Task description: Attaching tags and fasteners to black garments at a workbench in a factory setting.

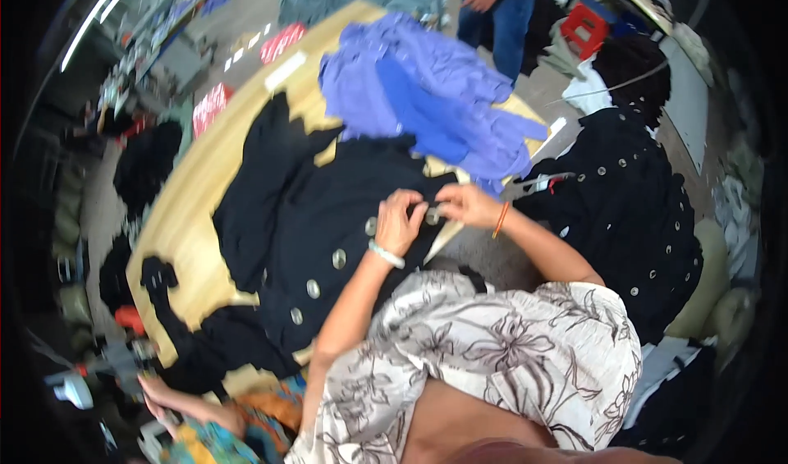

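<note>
Two hands meet at one metal button [432, 214] of the black coat [304, 218], which lies flat on the wooden table [176, 226]. Left hand [400, 222] & right hand [466, 205] both pinch together on it, prob. to steady it. Purple clothes [431, 95] piled behind.

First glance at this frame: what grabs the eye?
The pile of purple cloth at the far end of the wooden table stands out most, bright against the black buttoned garment spread across the middle. Just in front of it, the left hand and right hand meet at the garment's edge, pinching around a silver button. To the right, a second black garment with many buttons hangs beside the table.
</note>
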{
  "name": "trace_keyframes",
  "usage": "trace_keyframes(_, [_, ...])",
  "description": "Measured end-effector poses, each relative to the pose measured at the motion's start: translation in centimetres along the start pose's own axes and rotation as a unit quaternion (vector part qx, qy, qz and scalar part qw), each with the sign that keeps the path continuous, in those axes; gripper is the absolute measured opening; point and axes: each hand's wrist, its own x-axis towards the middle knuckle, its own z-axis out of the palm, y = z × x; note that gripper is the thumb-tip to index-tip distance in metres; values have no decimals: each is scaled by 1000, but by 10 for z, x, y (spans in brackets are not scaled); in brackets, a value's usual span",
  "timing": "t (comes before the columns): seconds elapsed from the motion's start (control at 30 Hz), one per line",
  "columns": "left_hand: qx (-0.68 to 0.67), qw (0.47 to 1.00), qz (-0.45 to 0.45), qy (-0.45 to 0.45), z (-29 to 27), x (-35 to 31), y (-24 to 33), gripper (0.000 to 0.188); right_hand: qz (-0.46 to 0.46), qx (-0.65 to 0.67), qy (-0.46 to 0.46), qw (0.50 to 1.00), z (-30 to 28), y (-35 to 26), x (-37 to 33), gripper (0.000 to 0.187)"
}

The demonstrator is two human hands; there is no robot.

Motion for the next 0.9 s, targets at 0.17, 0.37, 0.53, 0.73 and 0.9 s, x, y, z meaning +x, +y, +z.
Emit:
trace_keyframes(0.17, [222, 970, 13, 98, -49, -71, 19, 58, 3, 26, 209, 978, -19, 11, 14, 15])
trace_keyframes(0.37, [341, 828, -328, 300, -119, -218, -11, 98, -27, -10, 292, 956, -25, 22, 31, 20])
trace_keyframes(0.53, [155, 848, -409, 299, -132, -273, -50, 79, -115, -51, 159, 979, 26, -11, 50, 17])
trace_keyframes(0.73, [-8, 846, -395, 359, -137, -271, -74, 45, -241, -191, 17, 951, 96, -76, 50, 17])
trace_keyframes(0.9, [-53, 873, -265, 406, -168, -250, -37, 17, -375, -272, -44, 885, 145, -105, 51, 57])
